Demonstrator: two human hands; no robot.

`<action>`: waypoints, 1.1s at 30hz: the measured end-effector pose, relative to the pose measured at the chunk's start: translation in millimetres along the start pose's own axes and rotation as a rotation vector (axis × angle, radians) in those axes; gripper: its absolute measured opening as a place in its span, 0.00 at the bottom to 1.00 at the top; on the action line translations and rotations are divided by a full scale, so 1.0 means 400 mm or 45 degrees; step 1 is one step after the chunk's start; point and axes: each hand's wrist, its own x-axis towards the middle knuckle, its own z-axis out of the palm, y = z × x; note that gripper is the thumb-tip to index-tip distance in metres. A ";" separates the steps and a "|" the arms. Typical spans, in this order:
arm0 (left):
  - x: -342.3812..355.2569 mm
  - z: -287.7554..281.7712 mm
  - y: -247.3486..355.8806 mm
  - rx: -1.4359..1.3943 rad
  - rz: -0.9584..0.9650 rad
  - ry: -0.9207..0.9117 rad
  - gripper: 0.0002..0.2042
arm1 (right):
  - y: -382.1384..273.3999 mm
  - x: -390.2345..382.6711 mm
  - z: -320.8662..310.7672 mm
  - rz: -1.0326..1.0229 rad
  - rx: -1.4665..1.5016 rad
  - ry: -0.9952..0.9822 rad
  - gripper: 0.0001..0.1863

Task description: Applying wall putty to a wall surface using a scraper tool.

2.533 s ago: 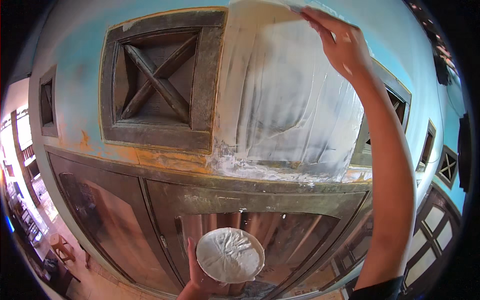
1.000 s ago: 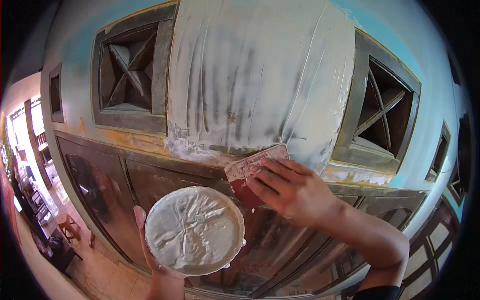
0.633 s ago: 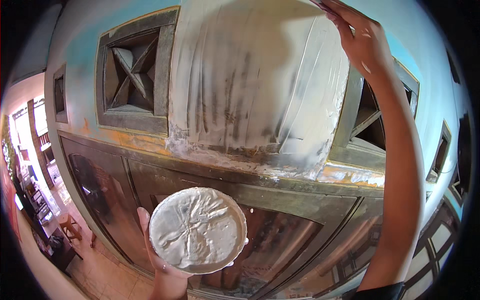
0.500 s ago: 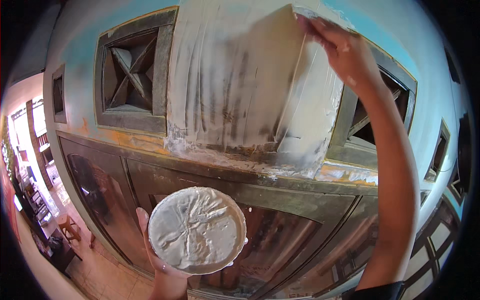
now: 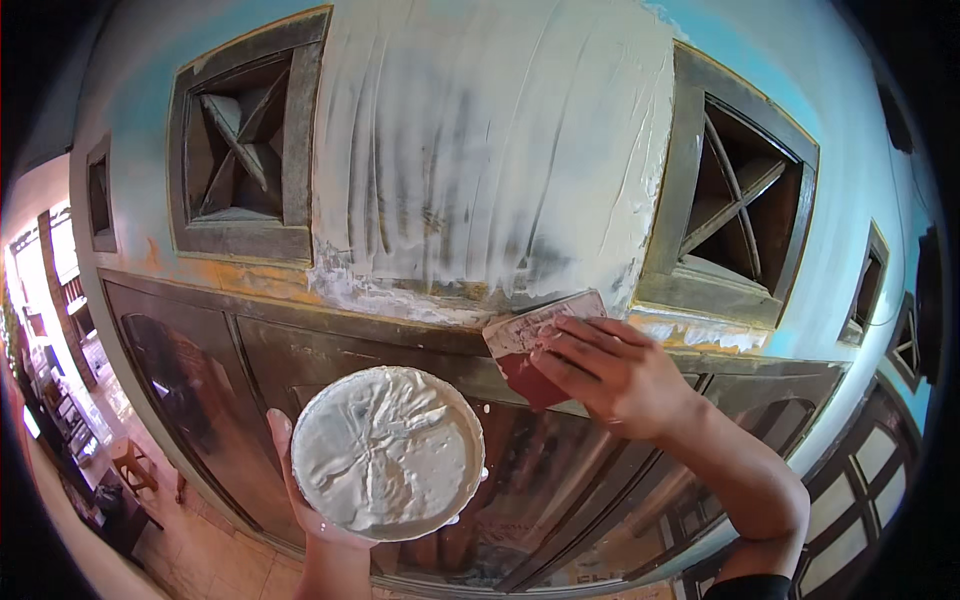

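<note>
My left hand holds up a round tub of white putty from below, its thumb along the left side. The putty's top is creamy and ridged. In my right hand is a flat putty spreader, dark red with a pale smeared edge. Its upper edge lies at the foot of the plastered wall patch, just above the brown wooden frame; whether it touches cannot be told. Vertical streaks of white putty cover the patch, with darker grey showing through.
Wooden vents with crossed slats flank the patch, one left and one right. Below runs a brown wooden panel with glass. A wooden stool stands on the tiled floor at lower left.
My right hand has come down from the top of the wall patch to its lower edge with the spreader. My left hand and the tub stay almost in place.
</note>
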 end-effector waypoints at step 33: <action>0.063 0.022 0.151 -0.172 -0.043 -0.043 0.45 | 0.362 0.692 -0.133 0.211 -0.345 0.778 0.19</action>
